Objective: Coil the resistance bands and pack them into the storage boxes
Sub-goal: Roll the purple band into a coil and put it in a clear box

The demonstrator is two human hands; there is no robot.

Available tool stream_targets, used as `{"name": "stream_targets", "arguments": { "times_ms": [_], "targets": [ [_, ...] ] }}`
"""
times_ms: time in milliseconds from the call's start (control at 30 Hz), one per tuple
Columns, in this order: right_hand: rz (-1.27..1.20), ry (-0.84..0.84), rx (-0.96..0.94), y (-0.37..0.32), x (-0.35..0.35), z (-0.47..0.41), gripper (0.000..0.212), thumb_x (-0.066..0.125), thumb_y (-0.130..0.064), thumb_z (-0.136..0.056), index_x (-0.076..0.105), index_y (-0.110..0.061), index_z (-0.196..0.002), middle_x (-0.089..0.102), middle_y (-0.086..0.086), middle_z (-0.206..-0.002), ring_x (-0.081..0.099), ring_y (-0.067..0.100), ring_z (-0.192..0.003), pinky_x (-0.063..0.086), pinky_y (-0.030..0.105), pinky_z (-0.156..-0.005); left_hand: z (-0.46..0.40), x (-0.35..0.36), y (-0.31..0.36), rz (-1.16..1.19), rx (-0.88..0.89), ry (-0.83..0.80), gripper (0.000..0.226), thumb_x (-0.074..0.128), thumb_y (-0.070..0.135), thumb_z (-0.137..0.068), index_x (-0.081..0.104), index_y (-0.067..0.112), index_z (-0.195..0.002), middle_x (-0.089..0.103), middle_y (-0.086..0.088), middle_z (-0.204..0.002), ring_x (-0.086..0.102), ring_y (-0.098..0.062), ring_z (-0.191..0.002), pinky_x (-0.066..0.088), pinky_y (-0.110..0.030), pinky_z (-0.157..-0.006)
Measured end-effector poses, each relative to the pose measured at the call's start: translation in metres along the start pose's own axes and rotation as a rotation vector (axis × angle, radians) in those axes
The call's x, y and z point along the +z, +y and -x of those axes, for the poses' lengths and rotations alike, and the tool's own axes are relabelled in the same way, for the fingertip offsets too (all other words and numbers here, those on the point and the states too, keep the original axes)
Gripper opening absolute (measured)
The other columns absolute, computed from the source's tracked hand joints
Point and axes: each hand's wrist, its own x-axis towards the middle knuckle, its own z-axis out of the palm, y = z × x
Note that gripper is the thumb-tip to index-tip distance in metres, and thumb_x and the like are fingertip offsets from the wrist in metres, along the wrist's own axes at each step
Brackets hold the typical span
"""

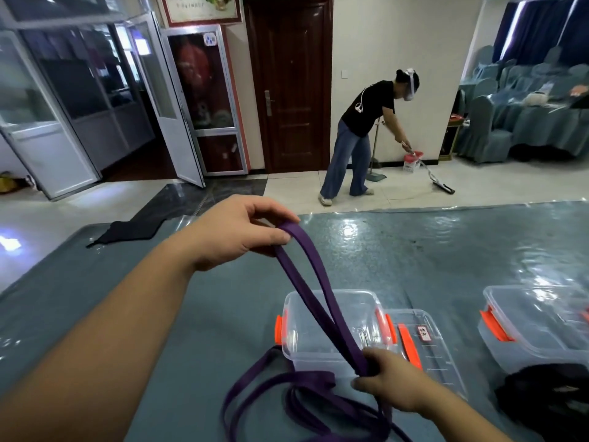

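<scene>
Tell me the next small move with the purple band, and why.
Probably bring the left hand back toward the right hand to lay another loop into its grip. The purple band runs stretched between both hands, much of it lies loose on the table, and the open storage box beneath holds no band yet.

Can't see where the slack loops of the flat purple resistance band (322, 314) end, cut off at the near edge. Clear plastic storage box with orange latches (529, 327) far right runs out of frame. Red label on the clear lid (424, 333) too small to read.
</scene>
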Motion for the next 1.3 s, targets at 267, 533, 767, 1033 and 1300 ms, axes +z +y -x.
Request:
{"name": "stream_targets", "arguments": {
  "times_ms": [267,533,767,1033,1300],
  "targets": [
    [-0.368,0.077,-0.426,-0.093,-0.041,0.029,0.043,0.074,-0.028,-0.091,0.058,-0.039,-0.130,0.067,-0.025,-0.126,0.057,-0.011,-0.122,0.045,0.012,-0.103,0.006,0.014,0.042,-0.100,0.022,-0.219,0.025,0.078,-0.001,-0.086,0.076,0.011,-0.107,0.077,-0.013,-0.102,0.077,-0.024,-0.093,0.061,-0.027,-0.080],
    [-0.816,-0.046,-0.486,-0.178,-0.087,0.051,0.058,0.052,-0.054,-0.090,0.069,-0.007,-0.120,0.073,0.018,-0.098,0.069,0.027,-0.086,0.057,0.037,-0.083,0.004,0.022,0.058,-0.219,0.181,-0.120,0.023,0.084,0.014,-0.083,0.079,0.026,-0.102,0.077,0.001,-0.094,0.074,-0.013,-0.088,0.059,-0.021,-0.082],
    [-0.849,-0.108,-0.446,-0.167,-0.099,0.052,0.035,0.061,-0.037,-0.093,0.065,-0.004,-0.100,0.053,0.011,-0.074,0.045,0.020,-0.063,0.035,0.031,-0.062,0.006,0.019,0.045,-0.116,0.152,-0.073,0.024,0.084,0.016,-0.084,0.077,0.024,-0.107,0.078,0.000,-0.099,0.075,-0.021,-0.092,0.063,-0.035,-0.084],
    [-0.920,-0.119,-0.449,-0.168,-0.107,0.054,0.026,0.062,-0.029,-0.093,0.058,-0.010,-0.076,0.034,0.002,-0.057,0.024,0.015,-0.053,0.021,0.029,-0.057,0.008,0.026,0.042,-0.076,0.277,-0.035,0.016,0.081,0.013,-0.087,0.080,0.022,-0.100,0.079,0.005,-0.095,0.075,-0.011,-0.093,0.059,-0.028,-0.088],
    [-1.029,-0.179,-0.420,-0.168,-0.110,0.057,0.033,0.058,-0.032,-0.096,0.059,-0.012,-0.069,0.029,-0.003,-0.054,0.021,0.010,-0.048,0.012,0.030,-0.055,0.008,0.031,0.041,-0.509,0.645,0.085,0.030,0.081,0.022,-0.088,0.075,0.026,-0.117,0.069,0.017,-0.112,0.064,-0.003,-0.105,0.054,-0.017,-0.087]
  ]
}}
